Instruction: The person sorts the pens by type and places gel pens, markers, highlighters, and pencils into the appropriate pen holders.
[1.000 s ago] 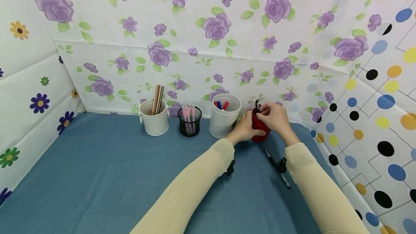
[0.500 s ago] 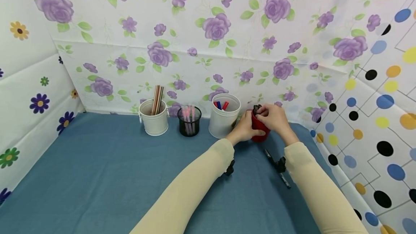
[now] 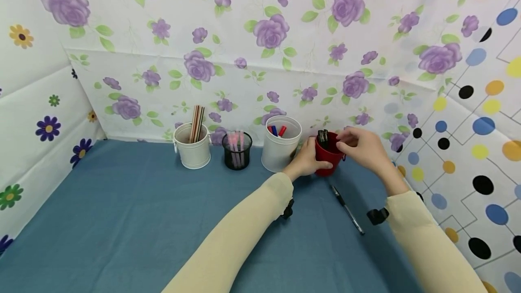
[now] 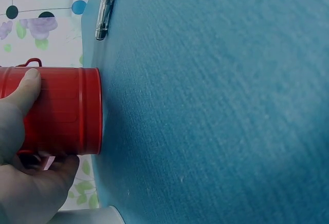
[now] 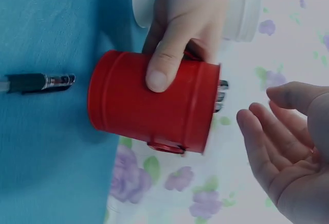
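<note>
A small red bucket [image 3: 327,157] with side handles stands at the back right, and my left hand [image 3: 304,161] grips it around its left side, thumb across the front. Black pens [image 3: 323,138] lean inside it, their ends just above the rim. Beside the rim, to the right, my right hand [image 3: 362,147] hovers with loosely bent fingers and holds nothing; the right wrist view shows its hand [image 5: 290,142] apart from the bucket. On the cloth in front lies one more black pen [image 3: 347,209], its clear end toward me.
Left of the red bucket stand a tall white bucket [image 3: 281,155] with red and blue markers, a black mesh cup [image 3: 237,159] with pink pens, and a white bucket [image 3: 194,155] with striped sticks. Patterned cloth walls [image 3: 244,80] close off the back and sides.
My right hand has let go of a black pen, which has sunk into the red bucket, and moved right off the rim. The left hand keeps its grip on the bucket.
</note>
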### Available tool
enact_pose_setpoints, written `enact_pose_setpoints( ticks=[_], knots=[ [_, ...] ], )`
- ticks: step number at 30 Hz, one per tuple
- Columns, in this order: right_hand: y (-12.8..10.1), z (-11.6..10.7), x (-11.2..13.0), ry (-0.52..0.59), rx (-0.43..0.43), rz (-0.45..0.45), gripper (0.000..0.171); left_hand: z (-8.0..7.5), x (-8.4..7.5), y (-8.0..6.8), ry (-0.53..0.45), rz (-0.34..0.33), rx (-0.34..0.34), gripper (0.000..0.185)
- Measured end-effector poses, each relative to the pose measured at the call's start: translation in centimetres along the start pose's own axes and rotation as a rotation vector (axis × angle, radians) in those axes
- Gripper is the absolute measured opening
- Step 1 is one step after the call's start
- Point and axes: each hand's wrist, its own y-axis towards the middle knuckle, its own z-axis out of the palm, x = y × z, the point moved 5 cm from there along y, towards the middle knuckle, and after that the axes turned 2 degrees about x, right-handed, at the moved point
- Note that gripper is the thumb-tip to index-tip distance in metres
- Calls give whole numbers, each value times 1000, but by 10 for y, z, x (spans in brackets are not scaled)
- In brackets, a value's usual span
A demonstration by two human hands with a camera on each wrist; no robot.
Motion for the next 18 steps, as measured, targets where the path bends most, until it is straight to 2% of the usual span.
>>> enact_pose_setpoints(
  ticks=[4, 10, 18],
  knots=[
    [-15, -8, 5, -29, 1, -4, 21, 0, -1, 0, 8, -2, -3, 87],
    [-36, -1, 5, -64, 89, -33, 18, 0, -2, 0, -10, 0, -5, 87],
    [-58, 22, -20, -109, 196, 75, 16, -1, 0, -2, -10, -1, 5, 89]
  ],
)
